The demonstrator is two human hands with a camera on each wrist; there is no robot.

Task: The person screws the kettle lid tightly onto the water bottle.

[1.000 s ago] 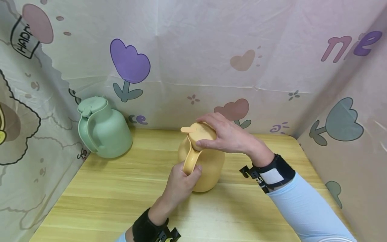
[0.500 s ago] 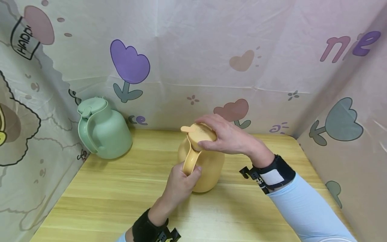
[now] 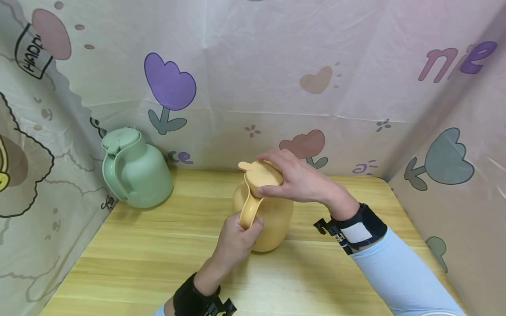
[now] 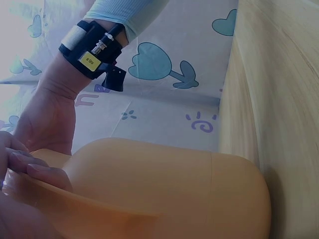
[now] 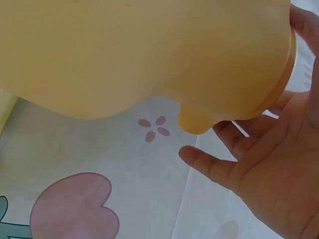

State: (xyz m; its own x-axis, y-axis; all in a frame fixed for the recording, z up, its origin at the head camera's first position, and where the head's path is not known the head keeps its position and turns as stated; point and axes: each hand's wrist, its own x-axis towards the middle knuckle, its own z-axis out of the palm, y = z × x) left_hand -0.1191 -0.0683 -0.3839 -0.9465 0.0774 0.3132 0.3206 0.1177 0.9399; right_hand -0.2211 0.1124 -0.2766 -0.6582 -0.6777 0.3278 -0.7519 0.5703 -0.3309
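Note:
A yellow jug (image 3: pixel 276 224) stands upright mid-table. My left hand (image 3: pixel 233 241) grips its handle (image 3: pixel 250 210), the fingers curled round it. On top, my right hand (image 3: pixel 296 177) holds the round lid (image 3: pixel 264 174) between thumb and fingers; the lid's small tab (image 3: pixel 247 166) points left. In the left wrist view, the jug's body (image 4: pixel 159 169) lies beyond the curled fingers (image 4: pixel 47 174). The right wrist view has the jug (image 5: pixel 89 55) from its far side, with the right hand's fingers around the lid edge and one finger (image 5: pixel 204 162) extended clear of it.
A green jug (image 3: pixel 148 175) with a lid and handle stands at the table's back left. Printed cloth (image 3: pixel 253 79) walls the back and both sides. The wooden table (image 3: pixel 316 281) extends in front of and beside the yellow jug.
The lid has turned slightly under my right hand, its tab shifting a little right and away from me. My left hand stays on the handle, and the jug body keeps its place.

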